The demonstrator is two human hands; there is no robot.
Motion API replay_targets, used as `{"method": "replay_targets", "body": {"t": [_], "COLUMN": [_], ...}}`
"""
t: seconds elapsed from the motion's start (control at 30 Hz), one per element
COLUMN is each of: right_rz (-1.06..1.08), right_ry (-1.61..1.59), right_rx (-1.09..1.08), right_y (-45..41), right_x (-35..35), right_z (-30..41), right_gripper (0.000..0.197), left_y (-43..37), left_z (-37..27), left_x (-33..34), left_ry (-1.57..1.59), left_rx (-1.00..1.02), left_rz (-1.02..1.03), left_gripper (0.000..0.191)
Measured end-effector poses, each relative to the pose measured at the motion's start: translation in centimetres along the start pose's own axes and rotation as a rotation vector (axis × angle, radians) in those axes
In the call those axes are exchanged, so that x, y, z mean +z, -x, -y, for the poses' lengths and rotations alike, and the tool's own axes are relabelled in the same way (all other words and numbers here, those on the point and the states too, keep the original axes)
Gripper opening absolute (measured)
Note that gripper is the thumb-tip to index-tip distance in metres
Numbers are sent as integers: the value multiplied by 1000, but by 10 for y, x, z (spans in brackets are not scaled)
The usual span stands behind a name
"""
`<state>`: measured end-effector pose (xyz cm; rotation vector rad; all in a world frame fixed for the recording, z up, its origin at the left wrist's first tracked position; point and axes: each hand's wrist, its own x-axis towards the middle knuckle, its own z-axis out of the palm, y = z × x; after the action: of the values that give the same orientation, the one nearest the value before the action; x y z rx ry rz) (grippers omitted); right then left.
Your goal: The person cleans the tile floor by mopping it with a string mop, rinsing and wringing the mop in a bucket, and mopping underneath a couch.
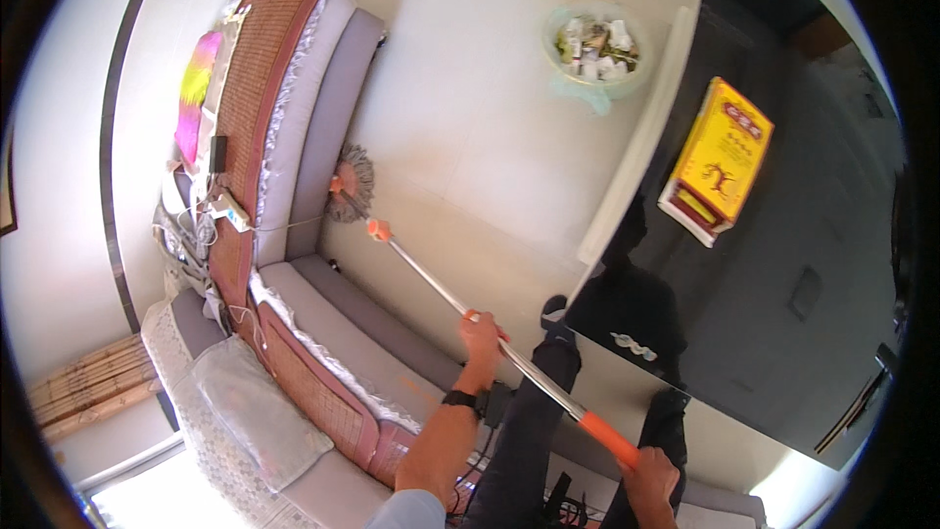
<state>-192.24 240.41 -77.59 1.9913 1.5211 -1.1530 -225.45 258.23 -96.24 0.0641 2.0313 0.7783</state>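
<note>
A mop with a metal pole (433,279) and an orange grip runs diagonally across the view. My left hand (482,338) is closed around the middle of the pole, and a dark band circles that wrist. Lower right, my right hand (651,481) grips the end of the orange handle. The round grey string mop head (354,187) lies on the pale floor against the base of the grey sofa, partly under its edge. An orange joint sits on the pole near the head.
A grey sofa (323,110) with woven mats bends around the left. A power strip (233,213) on it trails a cord down near the mop head. A lined waste basket (593,51) full of rubbish stands by a black glossy table (764,294) bearing a yellow box (723,154).
</note>
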Motion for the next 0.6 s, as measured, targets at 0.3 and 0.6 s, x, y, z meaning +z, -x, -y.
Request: {"method": "replay_targets", "body": {"t": [0.3, 0.6], "right_rz": [-119, -124], "right_ry": [62, -125], "right_rx": [125, 35], "right_y": [5, 6], "right_x": [3, -5], "right_z": [-49, 35], "right_gripper": [37, 36], "left_y": [52, 15], "left_z": [-22, -82], "left_x": [82, 80], "left_ry": [57, -101], "left_rx": [-63, 32], "left_rz": [84, 94], "left_gripper": [39, 36]}}
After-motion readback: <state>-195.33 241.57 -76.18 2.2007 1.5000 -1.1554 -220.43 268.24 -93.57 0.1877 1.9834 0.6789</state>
